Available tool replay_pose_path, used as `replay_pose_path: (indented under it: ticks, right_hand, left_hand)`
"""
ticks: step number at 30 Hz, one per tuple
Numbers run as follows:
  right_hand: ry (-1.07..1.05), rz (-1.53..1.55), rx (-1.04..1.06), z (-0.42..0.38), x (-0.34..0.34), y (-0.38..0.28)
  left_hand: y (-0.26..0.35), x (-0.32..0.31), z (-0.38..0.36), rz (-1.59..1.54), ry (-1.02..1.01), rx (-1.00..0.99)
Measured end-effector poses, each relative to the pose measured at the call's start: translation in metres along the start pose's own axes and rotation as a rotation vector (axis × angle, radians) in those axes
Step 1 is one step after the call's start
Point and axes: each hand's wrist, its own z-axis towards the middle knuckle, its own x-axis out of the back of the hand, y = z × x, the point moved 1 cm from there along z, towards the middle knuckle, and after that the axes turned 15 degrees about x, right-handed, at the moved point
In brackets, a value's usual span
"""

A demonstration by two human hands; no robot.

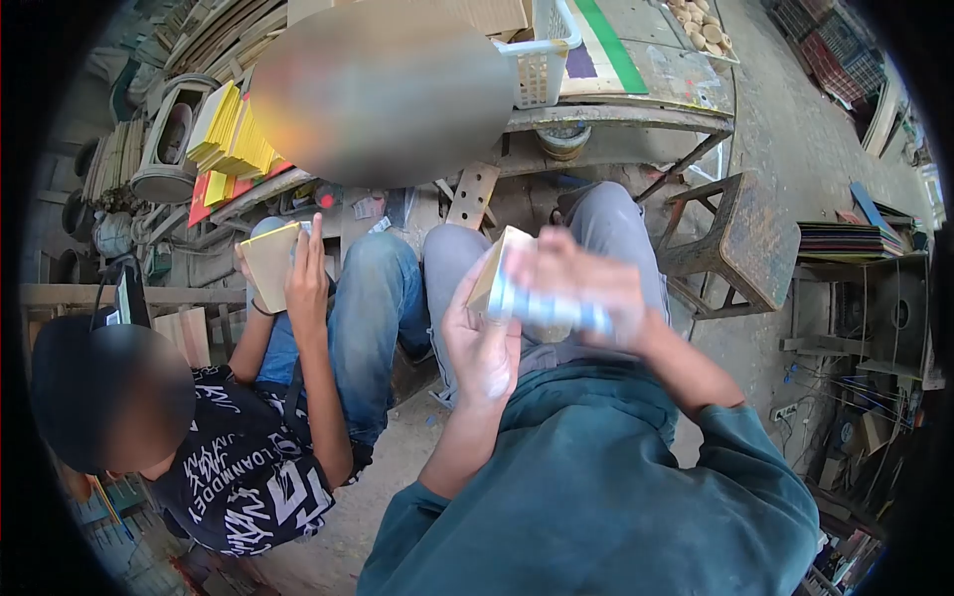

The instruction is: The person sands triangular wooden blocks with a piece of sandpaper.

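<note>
My left hand [482,348] grips a pale wooden piece [485,276] from below and holds it up tilted above my lap. Across the near side of that piece, my right hand [606,288] is smeared by motion, its fingers closed over a blue-and-white sheet [556,309]. What the sheet is made of is too blurred to tell. Both hands are close together, and the wooden piece is partly hidden behind the right fingers.
At my left a seated person [248,437] holds a flat wooden board [266,266] in both hands. Ahead stands a workbench [686,104] with a white plastic basket [540,74]. Yellow-edged boards [231,134] are stacked at the left. A wooden stool [740,238] is at my right.
</note>
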Motion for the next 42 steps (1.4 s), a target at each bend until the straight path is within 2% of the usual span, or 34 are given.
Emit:
replay_pose_path:
  ticks: [2, 3, 4, 6, 7, 8, 9, 10, 12, 16, 18, 20, 22, 25, 26, 29, 30, 31, 32, 33, 34, 36, 38, 39, 40, 42]
  right_hand:
    - [-0.098, 0.084, 0.047, 0.0, -0.008, -0.012]
    - [-0.05, 0.106, 0.021, -0.002, -0.006, -0.007]
    - [0.015, 0.014, 0.025, -0.004, -0.004, 0.003]
    - [-0.031, -0.265, -0.223, -0.003, 0.011, 0.022]
    - [-0.026, -0.272, -0.22, -0.006, 0.012, 0.023]
    - [0.16, -0.11, -0.343, -0.011, 0.013, 0.025]
    - [0.339, 0.061, -0.464, -0.016, 0.013, 0.027]
    - [0.433, 0.075, -0.435, -0.02, 0.012, 0.024]
    - [0.664, 0.18, -0.6, -0.029, 0.007, 0.01]
    - [0.759, 0.376, -0.632, -0.015, -0.016, -0.02]
    - [0.524, 0.322, -0.352, -0.003, -0.029, -0.023]
    - [-0.039, -0.07, -0.323, -0.004, -0.025, -0.022]
    - [-0.083, -0.12, -0.329, -0.006, -0.034, -0.02]
    - [-0.003, -0.24, -0.568, -0.012, -0.04, -0.002]
    - [-0.02, -0.163, -0.734, -0.014, -0.039, 0.002]
    - [-0.016, -0.297, -0.685, -0.049, -0.057, 0.013]
    - [-0.004, -0.253, -0.808, -0.048, -0.061, 0.005]
    - [0.0, -0.227, -0.738, -0.051, -0.066, -0.002]
    - [-0.127, -0.271, -0.723, -0.069, -0.063, -0.003]
    - [-0.051, -0.251, -0.657, -0.063, -0.067, -0.004]
    - [0.043, -0.072, -0.792, -0.052, -0.067, -0.009]
    - [0.074, -0.098, -0.764, -0.063, -0.067, 0.006]
    - [-0.078, -0.051, -0.895, -0.078, -0.06, 0.025]
    - [-0.054, -0.062, -0.931, -0.066, -0.066, 0.016]
    - [-0.058, -0.041, -0.915, -0.069, -0.075, 0.013]
    - [-0.004, -0.185, -0.701, -0.085, -0.079, 0.002]
  left_hand:
    - [0.002, 0.004, 0.0, 0.046, -0.018, 0.066]
    - [0.001, 0.004, 0.0, 0.014, -0.038, 0.051]
    - [0.0, 0.002, 0.0, -0.019, -0.057, 0.037]
    - [0.003, -0.004, -0.001, -0.093, -0.036, 0.055]
    - [0.006, -0.006, -0.001, -0.028, -0.105, 0.024]
    - [0.009, -0.007, 0.0, 0.036, -0.171, -0.011]
    - [0.01, -0.005, 0.0, 0.027, -0.125, -0.011]
    - [0.011, -0.004, 0.001, 0.025, -0.118, -0.018]
    - [0.012, -0.001, 0.005, 0.032, -0.049, -0.017]
    - [0.003, -0.001, 0.007, 0.062, 0.029, -0.046]
    - [-0.002, -0.001, 0.005, 0.151, 0.106, -0.06]
    - [-0.005, -0.003, 0.005, 0.24, 0.121, -0.091]
    - [-0.009, -0.002, 0.008, 0.32, 0.145, -0.157]
    - [-0.024, 0.016, 0.005, 0.584, 0.124, -0.159]
    - [-0.032, 0.017, 0.002, 0.654, 0.109, -0.192]
    - [-0.041, 0.025, 0.005, 0.623, 0.198, -0.184]
    - [-0.043, 0.029, 0.007, 0.572, 0.258, -0.173]
    - [-0.043, 0.037, 0.009, 0.634, 0.28, -0.147]
    - [-0.046, 0.045, 0.011, 0.688, 0.306, -0.116]
    - [-0.053, 0.047, 0.011, 0.633, 0.293, -0.094]
    - [-0.058, 0.049, 0.009, 0.613, 0.311, -0.002]
    - [-0.069, 0.048, 0.006, 0.55, 0.242, -0.048]
    - [-0.094, 0.06, 0.014, 0.504, 0.224, -0.036]
    - [-0.093, 0.064, 0.016, 0.522, 0.22, -0.031]
    - [-0.096, 0.068, 0.019, 0.497, 0.28, -0.072]
    - [-0.103, 0.078, 0.026, 0.476, 0.369, -0.128]
